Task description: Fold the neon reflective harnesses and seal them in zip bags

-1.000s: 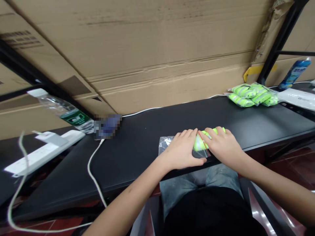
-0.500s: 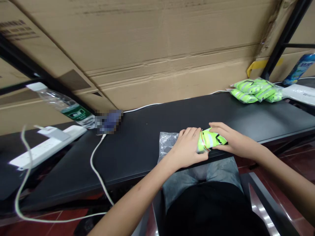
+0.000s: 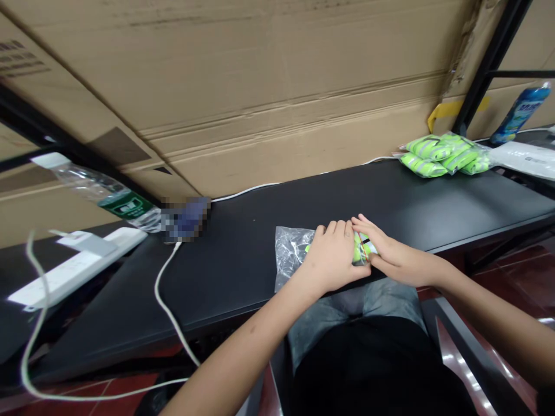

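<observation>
A folded neon-yellow item (image 3: pixel 359 249) with grey bands lies partly inside a clear plastic bag (image 3: pixel 289 254) at the front edge of the black table (image 3: pixel 243 231). My left hand (image 3: pixel 332 254) wraps over the bag and the item, hiding much of both. At the bag's red-edged mouth, my right hand (image 3: pixel 390 252) grips the item's right end, its fingertips beside my left fingers. The flat part of the bag sticks out to the left of my left hand.
Several bagged neon-yellow packs (image 3: pixel 446 155) are piled at the back right, near a white package (image 3: pixel 526 160) and a blue bottle (image 3: pixel 520 114). At left are a clear bottle (image 3: pixel 125 203), power strip (image 3: pixel 78 268) and white cable (image 3: pixel 167 300).
The neon item has moved left, deeper into the bag, and less of it shows. My right hand has moved left, up against my left hand. The view has shifted slightly.
</observation>
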`<state>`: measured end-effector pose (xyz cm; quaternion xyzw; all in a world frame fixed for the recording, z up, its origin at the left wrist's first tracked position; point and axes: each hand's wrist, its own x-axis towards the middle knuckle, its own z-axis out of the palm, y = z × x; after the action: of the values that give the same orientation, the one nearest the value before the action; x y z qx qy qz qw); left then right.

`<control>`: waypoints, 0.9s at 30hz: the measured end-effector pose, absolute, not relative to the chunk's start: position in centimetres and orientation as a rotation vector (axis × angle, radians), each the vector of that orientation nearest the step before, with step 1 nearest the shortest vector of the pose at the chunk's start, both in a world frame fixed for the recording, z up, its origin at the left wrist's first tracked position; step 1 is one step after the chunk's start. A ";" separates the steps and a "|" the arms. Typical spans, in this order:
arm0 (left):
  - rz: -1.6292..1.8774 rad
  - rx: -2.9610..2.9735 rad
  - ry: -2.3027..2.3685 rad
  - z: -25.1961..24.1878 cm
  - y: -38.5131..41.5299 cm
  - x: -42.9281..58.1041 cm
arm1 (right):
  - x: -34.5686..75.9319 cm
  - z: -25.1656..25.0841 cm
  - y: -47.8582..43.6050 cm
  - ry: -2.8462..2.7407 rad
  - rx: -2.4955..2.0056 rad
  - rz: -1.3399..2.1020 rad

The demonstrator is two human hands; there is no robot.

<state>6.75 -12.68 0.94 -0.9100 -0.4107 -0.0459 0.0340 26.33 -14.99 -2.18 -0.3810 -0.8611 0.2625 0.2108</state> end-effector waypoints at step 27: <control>-0.292 -2.825 -1.118 0.1 -12.4 5.8 | 28.6 -1.0 -12.0 -1.857 -1.199 1.169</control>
<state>5.84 -12.43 0.05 -0.9246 -0.3660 -0.0956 0.0447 28.59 -12.01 -0.95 -0.4552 -0.7048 0.4436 0.3150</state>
